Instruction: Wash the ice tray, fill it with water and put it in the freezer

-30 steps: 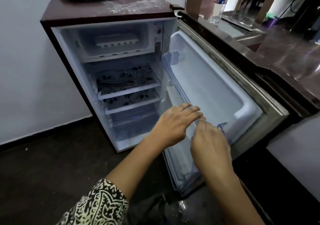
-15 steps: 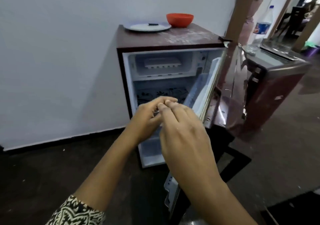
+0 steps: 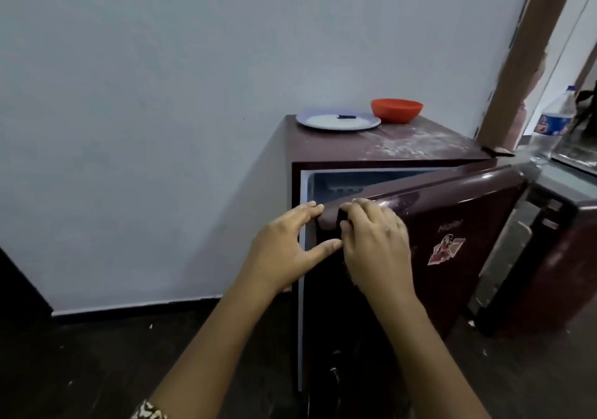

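Observation:
The small maroon fridge point(image 3: 403, 147) stands against the wall with its door point(image 3: 452, 257) swung almost closed. Only a narrow gap stays open at the top left, showing the pale freezer compartment point(image 3: 326, 179). A faint ridged shape inside it may be the white ice tray point(image 3: 344, 189). My right hand point(image 3: 374, 244) grips the door's top left corner with its fingers curled over the edge. My left hand point(image 3: 284, 250) is beside it, fingertips touching the door's top edge and thumb stretched out below.
On the fridge top sit a white plate point(image 3: 337, 121) with a small dark item and an orange bowl point(image 3: 396, 110). A dark cabinet point(image 3: 565, 241) stands close on the right with a water bottle point(image 3: 552, 124) on it. Dark floor point(image 3: 129, 354) lies to the left.
The door has swung from wide open to nearly closed. Both hands moved from its inner shelf up to its top left corner, and my view rose and pulled back.

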Available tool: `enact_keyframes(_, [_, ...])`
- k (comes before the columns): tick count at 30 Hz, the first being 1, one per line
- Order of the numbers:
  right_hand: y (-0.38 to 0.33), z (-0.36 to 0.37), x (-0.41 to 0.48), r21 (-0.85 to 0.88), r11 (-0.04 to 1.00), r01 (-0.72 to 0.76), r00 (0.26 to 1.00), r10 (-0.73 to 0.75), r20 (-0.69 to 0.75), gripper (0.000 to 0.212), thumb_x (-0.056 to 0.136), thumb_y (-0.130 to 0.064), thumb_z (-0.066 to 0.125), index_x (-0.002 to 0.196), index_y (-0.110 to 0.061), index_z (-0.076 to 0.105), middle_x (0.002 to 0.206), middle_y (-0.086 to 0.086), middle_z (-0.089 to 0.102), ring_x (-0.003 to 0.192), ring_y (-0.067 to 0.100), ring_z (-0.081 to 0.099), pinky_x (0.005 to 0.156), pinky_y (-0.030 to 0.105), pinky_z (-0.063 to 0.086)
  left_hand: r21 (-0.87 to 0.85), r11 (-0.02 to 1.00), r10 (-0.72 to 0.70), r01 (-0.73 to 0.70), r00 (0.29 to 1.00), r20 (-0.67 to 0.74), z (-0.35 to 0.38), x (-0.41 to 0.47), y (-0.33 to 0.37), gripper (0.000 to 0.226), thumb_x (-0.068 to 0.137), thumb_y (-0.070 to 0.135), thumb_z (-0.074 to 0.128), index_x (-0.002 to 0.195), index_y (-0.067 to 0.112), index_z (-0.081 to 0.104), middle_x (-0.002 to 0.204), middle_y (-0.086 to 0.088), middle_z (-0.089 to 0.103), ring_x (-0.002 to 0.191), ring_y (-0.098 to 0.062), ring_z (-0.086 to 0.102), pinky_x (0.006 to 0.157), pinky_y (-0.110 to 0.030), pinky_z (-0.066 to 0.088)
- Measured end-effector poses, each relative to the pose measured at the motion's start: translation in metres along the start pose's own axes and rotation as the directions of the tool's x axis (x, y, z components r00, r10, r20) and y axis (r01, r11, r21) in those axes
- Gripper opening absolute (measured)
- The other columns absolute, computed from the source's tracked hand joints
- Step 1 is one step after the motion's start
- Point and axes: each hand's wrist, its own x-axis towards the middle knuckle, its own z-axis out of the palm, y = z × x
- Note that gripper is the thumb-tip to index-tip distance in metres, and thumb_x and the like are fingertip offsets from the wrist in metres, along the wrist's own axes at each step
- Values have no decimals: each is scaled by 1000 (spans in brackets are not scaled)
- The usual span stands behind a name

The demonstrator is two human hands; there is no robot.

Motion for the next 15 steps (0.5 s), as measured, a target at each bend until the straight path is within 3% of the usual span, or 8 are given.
enact_keyframes(4, [6, 47, 28, -13, 995, 100, 995, -100, 8, 41, 80, -14, 57, 121, -9, 60, 124, 9, 61, 111, 27, 57, 90, 42, 46, 144, 989, -37, 35, 999, 15, -2, 44, -35, 68, 78, 49, 71, 140, 37, 43, 147, 18, 40, 138, -4, 33, 110, -35, 37])
enact_keyframes(9, [13, 89, 70, -68, 983, 172, 984, -175, -34, 41, 75, -13, 64, 116, -10, 64, 115, 8, 64, 97, 28, 60, 82, 40, 49, 190, 979, -68, 70, 998, -13, 3, 91, -72, 65, 81, 38, 72, 139, 39, 43, 147, 20, 39, 141, -5, 27, 111, -40, 33])
enact_keyframes(15, [23, 114, 99, -82, 971, 224, 972, -229, -57, 46, 67, -11, 80, 111, -10, 66, 104, 8, 65, 87, 28, 59, 77, 39, 49, 198, 972, -107, 125, 989, -102, 13, 124, -100, 58, 82, 39, 70, 133, 48, 45, 148, 9, 42, 142, -14, 29, 116, -43, 24])
